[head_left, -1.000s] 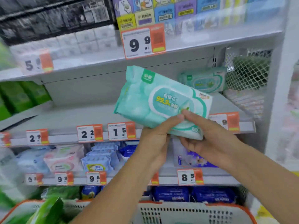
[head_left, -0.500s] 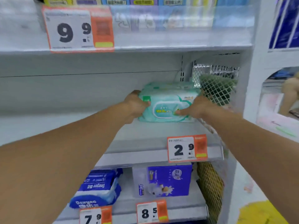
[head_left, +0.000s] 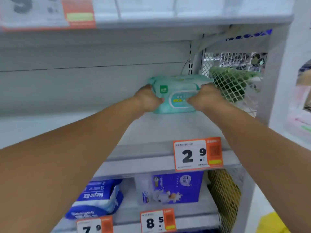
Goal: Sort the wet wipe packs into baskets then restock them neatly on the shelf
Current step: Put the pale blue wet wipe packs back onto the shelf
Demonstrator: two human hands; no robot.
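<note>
Toward the shelf's [head_left: 168,132] back right corner, left hand [head_left: 148,100] and right hand [head_left: 205,100] grip the wipe pack [head_left: 175,91], restocking; next, release.

Bright, even, shadowless store light; soft motion blur throughout, heaviest top left; wide-angle bending stretches the near edges.

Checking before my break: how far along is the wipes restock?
Done: one teal pack seems already placed at the back of the shelf. In hand: left hand and right hand grip the front pack, setting it down. Left: most of the shelf is bare; baskets aren't visible.
</note>
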